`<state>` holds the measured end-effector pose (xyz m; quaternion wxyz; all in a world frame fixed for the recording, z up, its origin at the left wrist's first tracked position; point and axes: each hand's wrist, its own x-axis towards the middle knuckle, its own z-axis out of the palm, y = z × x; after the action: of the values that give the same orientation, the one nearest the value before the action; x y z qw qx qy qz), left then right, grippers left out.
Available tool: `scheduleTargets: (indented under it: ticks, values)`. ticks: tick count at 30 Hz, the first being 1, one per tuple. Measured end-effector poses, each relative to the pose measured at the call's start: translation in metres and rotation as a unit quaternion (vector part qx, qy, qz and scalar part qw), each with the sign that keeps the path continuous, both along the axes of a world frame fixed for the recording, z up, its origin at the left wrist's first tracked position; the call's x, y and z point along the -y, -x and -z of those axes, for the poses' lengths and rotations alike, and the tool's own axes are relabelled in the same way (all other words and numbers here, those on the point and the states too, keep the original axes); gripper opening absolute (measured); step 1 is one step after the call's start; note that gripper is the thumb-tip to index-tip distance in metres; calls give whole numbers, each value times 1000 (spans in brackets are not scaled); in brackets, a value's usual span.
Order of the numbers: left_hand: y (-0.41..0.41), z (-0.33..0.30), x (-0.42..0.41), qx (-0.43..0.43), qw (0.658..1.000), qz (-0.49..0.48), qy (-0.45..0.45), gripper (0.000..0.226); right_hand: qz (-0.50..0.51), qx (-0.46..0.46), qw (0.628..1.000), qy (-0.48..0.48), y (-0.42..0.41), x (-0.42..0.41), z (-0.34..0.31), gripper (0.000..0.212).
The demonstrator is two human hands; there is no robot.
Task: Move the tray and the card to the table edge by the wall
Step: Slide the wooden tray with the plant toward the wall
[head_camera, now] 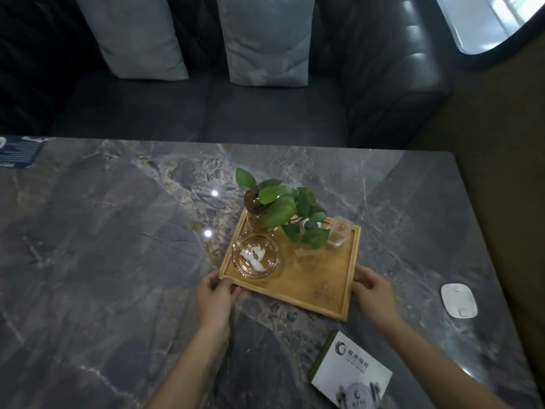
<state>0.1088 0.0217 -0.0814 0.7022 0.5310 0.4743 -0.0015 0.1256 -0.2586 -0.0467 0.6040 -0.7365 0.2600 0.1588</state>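
At the near-left corner of the wooden tray (321, 286), the left hand (214, 296) pinches the rim; the right hand (374, 289) curls onto the right rim. On the tray — a glass bowl (256, 256), a plant (280, 206). Nearer, right — the card (351, 369) lies flat on the marble table (103, 231).

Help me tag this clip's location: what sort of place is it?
Probably a cafe or restaurant booth: a marble-look table faces a dark padded bench with cushions, and a logo-printed card lies beside a wooden tray.
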Motion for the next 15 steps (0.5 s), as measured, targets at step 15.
scheduleTargets:
  ticks: [15]
  values:
    - [-1, 9, 23, -30, 992, 75, -95, 11, -86, 37, 961, 262, 4, 23, 9, 33]
